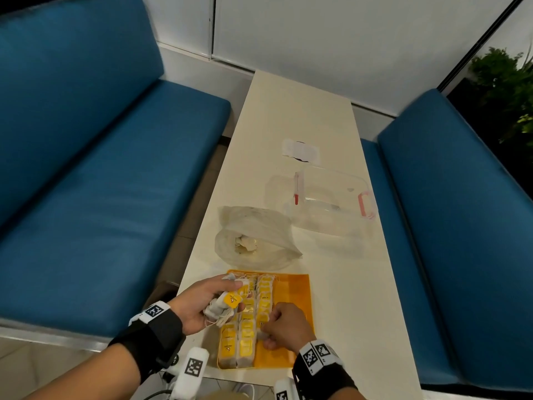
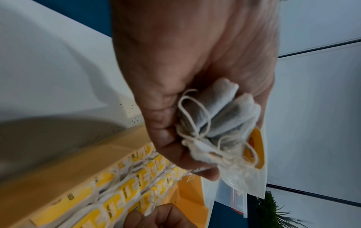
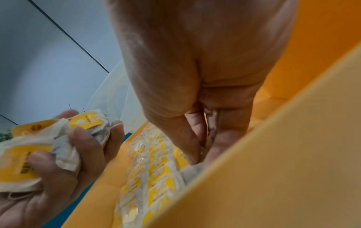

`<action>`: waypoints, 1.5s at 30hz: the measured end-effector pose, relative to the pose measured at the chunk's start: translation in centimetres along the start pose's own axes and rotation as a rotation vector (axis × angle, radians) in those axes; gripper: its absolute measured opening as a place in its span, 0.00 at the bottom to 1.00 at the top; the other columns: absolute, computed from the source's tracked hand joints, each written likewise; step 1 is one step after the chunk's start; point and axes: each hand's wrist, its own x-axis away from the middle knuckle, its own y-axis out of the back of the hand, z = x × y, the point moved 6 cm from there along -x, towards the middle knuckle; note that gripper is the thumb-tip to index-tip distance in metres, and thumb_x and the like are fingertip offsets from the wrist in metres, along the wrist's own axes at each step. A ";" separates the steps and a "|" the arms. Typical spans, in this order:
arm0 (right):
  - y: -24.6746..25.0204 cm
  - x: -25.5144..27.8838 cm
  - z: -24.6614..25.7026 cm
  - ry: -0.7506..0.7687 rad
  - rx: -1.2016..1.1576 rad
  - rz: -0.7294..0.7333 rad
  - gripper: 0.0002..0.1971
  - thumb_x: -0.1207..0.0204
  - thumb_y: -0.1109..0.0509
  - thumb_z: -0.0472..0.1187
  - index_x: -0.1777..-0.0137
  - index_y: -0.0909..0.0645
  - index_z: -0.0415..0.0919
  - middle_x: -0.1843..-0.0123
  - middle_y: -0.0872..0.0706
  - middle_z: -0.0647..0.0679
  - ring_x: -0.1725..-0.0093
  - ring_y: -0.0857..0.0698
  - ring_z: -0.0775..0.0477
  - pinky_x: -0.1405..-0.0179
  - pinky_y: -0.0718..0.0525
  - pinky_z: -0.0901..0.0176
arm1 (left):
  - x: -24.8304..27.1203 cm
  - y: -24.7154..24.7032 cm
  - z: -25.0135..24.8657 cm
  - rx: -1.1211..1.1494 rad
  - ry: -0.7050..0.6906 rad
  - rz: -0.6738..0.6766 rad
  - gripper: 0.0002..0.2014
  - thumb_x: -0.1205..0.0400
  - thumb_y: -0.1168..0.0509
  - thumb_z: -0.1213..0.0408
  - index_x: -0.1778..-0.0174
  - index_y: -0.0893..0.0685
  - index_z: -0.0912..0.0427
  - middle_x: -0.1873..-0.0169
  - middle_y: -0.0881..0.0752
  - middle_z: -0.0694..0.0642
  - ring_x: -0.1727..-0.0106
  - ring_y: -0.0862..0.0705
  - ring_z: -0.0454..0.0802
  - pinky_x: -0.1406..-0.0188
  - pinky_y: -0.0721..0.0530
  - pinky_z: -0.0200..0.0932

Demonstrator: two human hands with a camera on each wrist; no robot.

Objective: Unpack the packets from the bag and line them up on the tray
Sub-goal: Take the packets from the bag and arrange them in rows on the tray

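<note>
An orange tray [image 1: 294,293] lies at the near end of the table, with rows of tea-bag packets [image 1: 248,330] with yellow tags lined up in its left half. My left hand [image 1: 202,304] hovers over the tray's left edge and grips a bunch of packets [image 1: 227,306] [image 2: 220,123] [image 3: 39,148] with loose strings. My right hand [image 1: 284,326] is down in the tray, its fingertips [image 3: 192,158] pinching a packet [image 3: 192,170] at the near end of the right row. A clear plastic bag [image 1: 253,238] with a few packets inside lies just beyond the tray.
A clear lidded container [image 1: 331,197] with red clasps stands past the bag, toward the right edge. A white patch [image 1: 300,151] sits farther up the narrow cream table [image 1: 288,111]. Blue bench seats [image 1: 101,168] flank both sides. The tray's right half [image 1: 291,290] is bare.
</note>
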 end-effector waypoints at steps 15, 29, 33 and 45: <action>2.5 4.3 9.1 0.524 -0.074 -0.030 0.12 0.32 0.17 0.43 0.51 0.13 0.54 0.49 0.12 0.56 0.62 0.18 0.58 0.56 0.14 0.59 | -0.4 -0.5 0.3 0.049 0.056 -0.026 0.16 0.16 0.31 0.57 0.42 0.10 0.66 0.58 0.12 0.66 0.62 0.12 0.61 0.72 0.12 0.45; 4.0 4.5 9.5 0.517 -0.175 -0.050 0.05 0.24 0.25 0.31 0.54 0.18 0.36 0.59 0.13 0.45 0.65 0.08 0.44 0.72 0.19 0.57 | 0.0 -0.7 0.3 0.039 0.023 -0.050 0.19 0.14 0.33 0.58 0.32 0.17 0.66 0.56 0.11 0.66 0.64 0.12 0.57 0.72 0.12 0.43; 4.6 4.6 9.5 0.497 -0.164 -0.069 0.06 0.26 0.22 0.31 0.56 0.17 0.36 0.67 0.13 0.45 0.71 0.13 0.54 0.72 0.21 0.65 | 0.1 -1.2 0.3 0.053 0.023 -0.042 0.19 0.15 0.32 0.59 0.33 0.17 0.68 0.55 0.11 0.66 0.65 0.12 0.56 0.73 0.12 0.42; 7.2 4.8 10.0 0.561 0.209 -0.209 0.07 0.30 0.18 0.42 0.65 0.13 0.44 0.61 0.12 0.51 0.60 0.16 0.51 0.58 0.18 0.56 | 0.2 -0.4 -0.4 0.005 -0.041 -0.070 0.23 0.21 0.27 0.61 0.31 0.16 0.65 0.46 0.11 0.68 0.60 0.12 0.57 0.70 0.12 0.43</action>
